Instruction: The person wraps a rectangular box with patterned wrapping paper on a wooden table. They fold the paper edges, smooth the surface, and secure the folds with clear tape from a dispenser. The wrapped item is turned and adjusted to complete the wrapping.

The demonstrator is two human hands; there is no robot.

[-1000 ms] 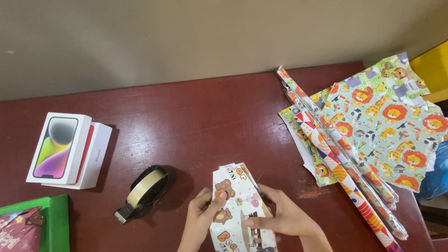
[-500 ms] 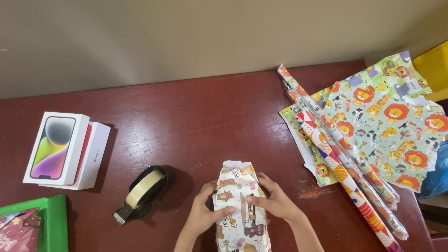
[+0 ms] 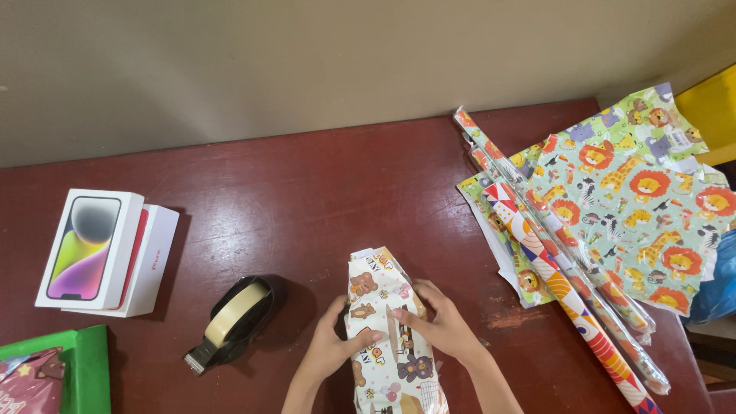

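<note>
Both hands, left hand (image 3: 328, 354) and right hand (image 3: 437, 328), grasp the white wrapped parcel (image 3: 386, 337) with bear pattern. A black tape dispenser (image 3: 234, 320) lies to its left, and two white phone boxes (image 3: 107, 251) are stacked farther left.

A dark red wooden table (image 3: 322, 184) stands against a plain wall. Near its left side lie two white phone boxes (image 3: 103, 251), stacked one on the other. A black tape dispenser (image 3: 232, 318) with a pale tape roll sits just left of centre. At the near-left corner lies a green package (image 3: 57, 376). On the right side lie sheets of animal-print wrapping paper (image 3: 636, 199) with wrapping paper rolls (image 3: 560, 276) laid diagonally over them. A parcel wrapped in bear-print paper (image 3: 387, 337) rests at the near edge.
</note>
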